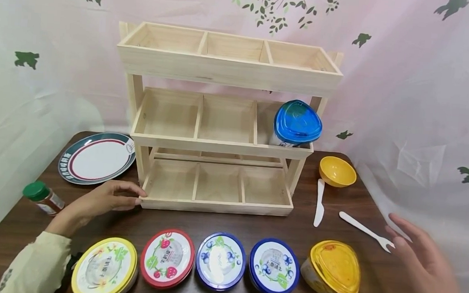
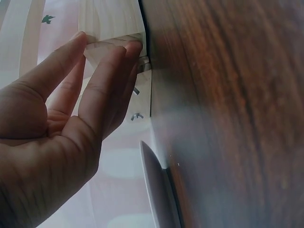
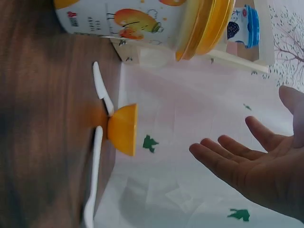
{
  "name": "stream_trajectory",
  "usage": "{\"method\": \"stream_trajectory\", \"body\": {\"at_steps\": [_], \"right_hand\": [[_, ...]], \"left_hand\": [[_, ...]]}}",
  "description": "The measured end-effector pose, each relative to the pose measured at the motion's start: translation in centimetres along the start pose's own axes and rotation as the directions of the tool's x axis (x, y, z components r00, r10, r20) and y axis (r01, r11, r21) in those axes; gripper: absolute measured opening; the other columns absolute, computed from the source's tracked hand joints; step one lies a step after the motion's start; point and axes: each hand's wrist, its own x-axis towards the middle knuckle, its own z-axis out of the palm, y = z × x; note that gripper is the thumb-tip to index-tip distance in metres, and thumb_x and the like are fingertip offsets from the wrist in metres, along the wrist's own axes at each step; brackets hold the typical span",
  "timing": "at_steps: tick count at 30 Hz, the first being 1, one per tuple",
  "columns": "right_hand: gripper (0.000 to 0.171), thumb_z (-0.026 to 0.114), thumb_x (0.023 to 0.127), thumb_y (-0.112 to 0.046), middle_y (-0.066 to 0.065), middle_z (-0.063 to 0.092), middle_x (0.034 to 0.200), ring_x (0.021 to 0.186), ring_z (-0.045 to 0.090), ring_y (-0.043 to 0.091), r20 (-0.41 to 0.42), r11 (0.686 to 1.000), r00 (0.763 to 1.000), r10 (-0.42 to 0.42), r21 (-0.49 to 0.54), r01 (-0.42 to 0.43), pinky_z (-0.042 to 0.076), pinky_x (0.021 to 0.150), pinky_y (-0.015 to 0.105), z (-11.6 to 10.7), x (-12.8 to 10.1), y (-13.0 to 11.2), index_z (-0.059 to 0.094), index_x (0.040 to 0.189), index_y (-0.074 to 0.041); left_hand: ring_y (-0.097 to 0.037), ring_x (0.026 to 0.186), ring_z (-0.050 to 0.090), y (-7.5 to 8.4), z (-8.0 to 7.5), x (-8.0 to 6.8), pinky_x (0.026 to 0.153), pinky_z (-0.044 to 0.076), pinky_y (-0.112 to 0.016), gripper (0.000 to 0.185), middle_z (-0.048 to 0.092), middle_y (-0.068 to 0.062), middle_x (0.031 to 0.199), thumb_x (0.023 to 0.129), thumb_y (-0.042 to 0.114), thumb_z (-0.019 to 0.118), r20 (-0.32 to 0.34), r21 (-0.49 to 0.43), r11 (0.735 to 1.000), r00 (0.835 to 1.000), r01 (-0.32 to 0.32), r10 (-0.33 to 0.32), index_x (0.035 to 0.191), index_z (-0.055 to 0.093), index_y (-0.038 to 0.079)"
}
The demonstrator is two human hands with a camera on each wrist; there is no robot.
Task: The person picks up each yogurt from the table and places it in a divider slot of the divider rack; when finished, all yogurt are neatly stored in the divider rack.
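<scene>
My left hand [image 1: 110, 197] reaches to the lower left corner of a three-tier wooden rack [image 1: 214, 207]. Its fairly straight fingers [image 2: 102, 78] and thumb lie at the end of the lowest tier, seeming to touch it. At the far right my right hand [image 1: 422, 259], slightly blurred, hangs with fingers spread and nothing in it. Nearest to it are a white plastic fork [image 1: 365, 230] and a yellow-lidded tub [image 1: 334, 269]. A blue-lidded tub [image 1: 297, 123] stands in the right compartment of the middle tier.
Along the front stand round tubs with yellow [image 1: 105, 269], red [image 1: 167, 258] and blue lids [image 1: 221, 261], [image 1: 274, 267]. A plate [image 1: 99, 157] and green-capped jar [image 1: 45, 197] are left of the rack; a yellow bowl [image 1: 337, 172] and white knife [image 1: 319, 204] are right.
</scene>
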Motion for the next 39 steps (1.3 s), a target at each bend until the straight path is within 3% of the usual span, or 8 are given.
{"method": "stream_trajectory", "body": {"at_steps": [6, 8, 13, 19, 24, 30, 34, 39], "right_hand": [[0.058, 0.04, 0.108, 0.017, -0.011, 0.048, 0.165, 0.135, 0.055, -0.008, 0.034, 0.971, 0.993, -0.113, 0.215, 0.103, 0.045, 0.098, 0.005, 0.6, -1.8, 2.1, 0.039, 0.165, 0.001], [0.062, 0.037, 0.104, 0.024, -0.008, 0.046, 0.167, 0.138, 0.054, -0.005, 0.042, 0.93, 0.983, -0.177, 0.334, 0.153, 0.046, 0.1, 0.007, 1.3, -2.5, 2.8, 0.035, 0.164, 0.008], [0.07, 0.032, 0.097, 0.033, 0.0, 0.043, 0.17, 0.145, 0.051, 0.003, 0.079, 0.841, 0.957, -0.278, 0.502, 0.202, 0.049, 0.103, 0.012, 2.8, -4.0, 4.0, 0.028, 0.164, 0.013], [0.072, 0.035, 0.099, 0.031, -0.006, 0.038, 0.172, 0.143, 0.049, -0.003, 0.135, 0.909, 0.969, -0.206, 0.393, 0.138, 0.051, 0.098, 0.011, 3.7, -5.4, 4.2, 0.024, 0.167, 0.009], [0.078, 0.038, 0.097, 0.031, -0.004, 0.032, 0.175, 0.147, 0.045, -0.003, 0.165, 0.901, 0.97, -0.18, 0.424, 0.095, 0.05, 0.101, 0.014, 4.9, -6.5, 4.2, 0.019, 0.169, 0.006], [0.089, 0.045, 0.089, 0.038, -0.002, 0.024, 0.179, 0.152, 0.038, -0.002, 0.196, 0.875, 0.954, -0.226, 0.472, 0.11, 0.044, 0.106, 0.013, 6.3, -7.1, 4.6, 0.019, 0.168, 0.008], [0.084, 0.053, 0.087, 0.036, -0.01, 0.027, 0.175, 0.149, 0.034, -0.01, 0.187, 0.914, 0.965, -0.183, 0.395, 0.097, 0.042, 0.103, 0.01, 7.2, -7.4, 4.5, 0.033, 0.164, 0.008], [0.078, 0.062, 0.087, 0.034, -0.013, 0.041, 0.164, 0.141, 0.04, -0.012, 0.129, 0.954, 0.986, -0.102, 0.293, 0.06, 0.047, 0.098, 0.009, 8.1, -7.6, 3.7, 0.044, 0.158, 0.006]], "left_hand": [[-0.01, 0.106, 0.066, 0.0, 0.2, 0.1, 0.093, 0.062, -0.031, 0.026, 0.061, -0.018, 0.134, 0.107, 0.006, 0.069, -0.001, -0.026, 1.0, 1.0, 0.009, -0.009, 0.129, 0.069, -0.009], [-0.01, 0.106, 0.067, 0.0, 0.2, 0.1, 0.093, 0.062, -0.031, 0.027, 0.061, -0.018, 0.134, 0.107, 0.005, 0.068, 0.005, -0.038, 0.999, 1.0, 0.011, -0.011, 0.129, 0.068, -0.009], [-0.012, 0.105, 0.069, -0.2, 0.1, 0.0, 0.093, 0.062, -0.031, 0.026, 0.062, -0.018, 0.129, 0.108, 0.003, 0.066, 0.017, -0.065, 0.998, 1.0, 0.004, -0.003, 0.13, 0.067, -0.011], [-0.014, 0.105, 0.069, -0.4, 0.0, -0.1, 0.092, 0.063, -0.033, 0.026, 0.064, -0.016, 0.125, 0.109, 0.004, 0.065, 0.012, -0.081, 0.997, 1.0, 0.016, -0.015, 0.131, 0.067, -0.009], [-0.015, 0.104, 0.07, -0.5, -0.1, -0.3, 0.091, 0.063, -0.033, 0.027, 0.066, -0.015, 0.121, 0.109, 0.004, 0.065, 0.029, -0.082, 0.997, 1.0, 0.013, -0.011, 0.131, 0.066, -0.011], [-0.016, 0.105, 0.07, -0.3, 0.0, -0.2, 0.092, 0.063, -0.034, 0.027, 0.064, -0.018, 0.125, 0.109, 0.003, 0.065, 0.032, -0.082, 0.997, 0.999, 0.003, 0.0, 0.131, 0.065, -0.012], [-0.017, 0.106, 0.07, -0.1, 0.1, 0.0, 0.091, 0.063, -0.034, 0.026, 0.062, -0.02, 0.129, 0.108, 0.003, 0.065, 0.028, -0.073, 0.997, 0.999, 0.018, -0.016, 0.131, 0.066, -0.011], [-0.017, 0.105, 0.07, -0.2, 0.0, 0.0, 0.091, 0.063, -0.032, 0.026, 0.062, -0.018, 0.127, 0.108, 0.003, 0.066, 0.022, -0.072, 0.997, 1.0, 0.02, -0.018, 0.131, 0.067, -0.01]]}}
